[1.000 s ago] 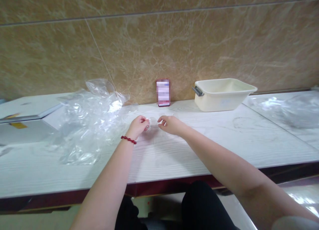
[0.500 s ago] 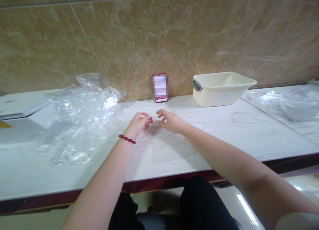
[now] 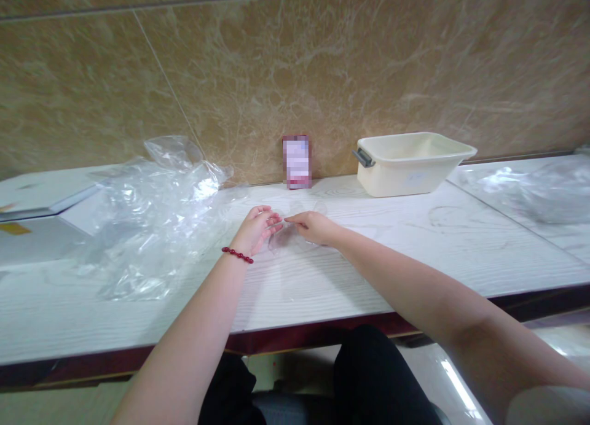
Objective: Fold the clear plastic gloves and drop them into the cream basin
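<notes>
Person seated at a long white table, both bare forearms stretched out over it. Left hand with a red bead bracelet on the wrist, fingers loosely curled and close together, tips touching a small clear plastic piece that lies on the table between the two hands. Right hand palm down, fingers pressed together and pointing left, fingertips meeting the left hand's fingertips right over the plastic piece — whether either hand actually pinches it, cannot tell, the plastic is see-through and blurred. The piece sits mid-table, well in front of the wall.

To the left, a big heap of crumpled clear plastic bags, just beside the left hand. Far left, a flat grey-white board. Against the brown tiled wall, a small pink card standing upright, blurred. Right of it a cream plastic tub with a grey handle — well apart from the hands. More clear plastic at the far right end. Dark trousers show below the table edge
</notes>
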`<state>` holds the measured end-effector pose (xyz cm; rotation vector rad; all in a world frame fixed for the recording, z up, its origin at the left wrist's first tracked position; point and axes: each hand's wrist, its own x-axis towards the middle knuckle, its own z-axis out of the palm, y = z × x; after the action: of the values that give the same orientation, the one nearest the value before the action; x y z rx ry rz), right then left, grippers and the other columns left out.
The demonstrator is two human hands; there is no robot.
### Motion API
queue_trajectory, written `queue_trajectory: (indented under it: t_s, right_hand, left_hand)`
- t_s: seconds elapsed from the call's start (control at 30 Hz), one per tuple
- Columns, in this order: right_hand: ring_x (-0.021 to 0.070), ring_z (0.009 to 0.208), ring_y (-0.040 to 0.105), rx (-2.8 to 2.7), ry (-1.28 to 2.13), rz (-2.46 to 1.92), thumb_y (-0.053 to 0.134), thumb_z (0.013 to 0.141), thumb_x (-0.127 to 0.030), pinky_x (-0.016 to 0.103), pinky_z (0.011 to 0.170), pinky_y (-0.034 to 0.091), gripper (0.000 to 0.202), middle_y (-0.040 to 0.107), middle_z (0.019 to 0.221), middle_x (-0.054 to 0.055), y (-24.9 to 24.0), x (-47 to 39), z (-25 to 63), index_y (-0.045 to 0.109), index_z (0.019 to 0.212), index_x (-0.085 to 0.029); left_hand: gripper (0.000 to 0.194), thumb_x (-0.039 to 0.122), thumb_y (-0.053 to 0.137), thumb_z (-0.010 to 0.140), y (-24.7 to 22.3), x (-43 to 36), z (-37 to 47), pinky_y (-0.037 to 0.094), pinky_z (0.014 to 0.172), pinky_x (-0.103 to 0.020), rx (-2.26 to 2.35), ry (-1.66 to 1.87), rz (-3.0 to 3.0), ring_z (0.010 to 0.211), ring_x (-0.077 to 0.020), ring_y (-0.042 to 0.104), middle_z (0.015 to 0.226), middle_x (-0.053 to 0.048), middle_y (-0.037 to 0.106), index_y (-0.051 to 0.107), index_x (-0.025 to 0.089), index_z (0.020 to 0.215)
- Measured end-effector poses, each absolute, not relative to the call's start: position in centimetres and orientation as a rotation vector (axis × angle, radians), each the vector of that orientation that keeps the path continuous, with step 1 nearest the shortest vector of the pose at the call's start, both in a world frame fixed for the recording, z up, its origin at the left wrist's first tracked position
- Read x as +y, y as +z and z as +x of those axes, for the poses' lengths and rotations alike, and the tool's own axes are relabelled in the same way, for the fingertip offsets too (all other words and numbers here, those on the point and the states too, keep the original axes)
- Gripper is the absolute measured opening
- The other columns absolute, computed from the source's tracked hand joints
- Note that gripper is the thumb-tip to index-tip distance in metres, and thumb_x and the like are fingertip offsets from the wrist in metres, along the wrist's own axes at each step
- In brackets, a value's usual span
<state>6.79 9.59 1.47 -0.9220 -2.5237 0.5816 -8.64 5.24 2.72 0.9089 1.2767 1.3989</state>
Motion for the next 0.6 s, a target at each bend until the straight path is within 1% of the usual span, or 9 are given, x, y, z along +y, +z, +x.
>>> queue_trajectory:
  t_s: [0.1,0.17,0.23,0.33,0.43,0.53,0.6]
  right_hand:
    - [0.0116,0.092,0.053,-2.523,0.531,-0.94,0.036,0.073,-0.01,0.02,0.08,0.037,0.038,0.06,0.099,0.001,1.4,9.7,6.8,0.057,0.103,-0.02]
    - [0.012,0.09,0.054,-2.517,0.497,-0.982,0.037,0.072,-0.011,0.02,0.079,0.038,0.037,0.061,0.097,0.001,1.4,9.9,6.9,0.058,0.102,-0.02]
    - [0.0122,0.089,0.054,-2.515,0.471,-1.02,0.038,0.072,-0.011,0.02,0.078,0.038,0.036,0.061,0.097,0.002,1.4,10.0,7.1,0.059,0.101,-0.02]
    - [0.0125,0.089,0.054,-2.513,0.433,-1.058,0.039,0.072,-0.012,0.02,0.077,0.038,0.036,0.06,0.098,0.003,1.5,10.2,7.2,0.059,0.101,-0.019]
    - [0.0129,0.088,0.054,-2.508,0.397,-1.075,0.039,0.07,-0.012,0.02,0.076,0.038,0.036,0.06,0.098,0.004,1.7,10.3,7.3,0.059,0.1,-0.018]
    - [0.0129,0.086,0.055,-2.51,0.374,-1.095,0.04,0.07,-0.012,0.02,0.075,0.038,0.036,0.061,0.097,0.004,1.8,10.3,7.4,0.06,0.098,-0.018]
    - [0.0129,0.085,0.055,-2.517,0.367,-1.095,0.04,0.071,-0.013,0.02,0.075,0.038,0.034,0.061,0.096,0.004,1.7,10.4,7.4,0.061,0.098,-0.018]
  left_hand:
    - [0.007,0.02,0.046,0.066,2.4,5.4,-9.5,0.044,0.068,-0.028,1.511,1.378,1.115,0.066,-0.0106,0.054,0.066,0.001,0.051,0.044,0.017,0.073]
    - [0.008,0.024,0.047,0.065,2.2,5.5,-10.4,0.043,0.065,-0.027,1.739,1.228,1.377,0.065,-0.0117,0.052,0.065,0.001,0.051,0.047,0.017,0.07]
    - [0.012,0.028,0.048,0.064,2.2,5.4,-11.2,0.041,0.064,-0.026,1.851,0.993,1.678,0.065,-0.0126,0.05,0.066,0.001,0.053,0.05,0.017,0.069]
    - [0.021,0.037,0.049,0.065,2.3,4.9,-11.5,0.039,0.059,-0.024,1.835,0.689,1.986,0.062,-0.0126,0.048,0.066,0.001,0.052,0.052,0.018,0.071]
    - [0.032,0.048,0.052,0.06,2.4,4.2,-10.9,0.036,0.052,-0.024,1.865,0.56,2.096,0.056,-0.0123,0.045,0.061,0.002,0.048,0.051,0.018,0.072]
    - [0.035,0.05,0.055,0.057,2.5,3.9,-10.2,0.035,0.052,-0.024,1.806,0.503,2.149,0.056,-0.0125,0.044,0.062,0.002,0.048,0.052,0.019,0.073]
    - [0.031,0.047,0.053,0.06,2.6,3.9,-10.1,0.037,0.056,-0.024,1.76,0.491,2.16,0.059,-0.0133,0.046,0.065,0.0,0.051,0.054,0.019,0.074]
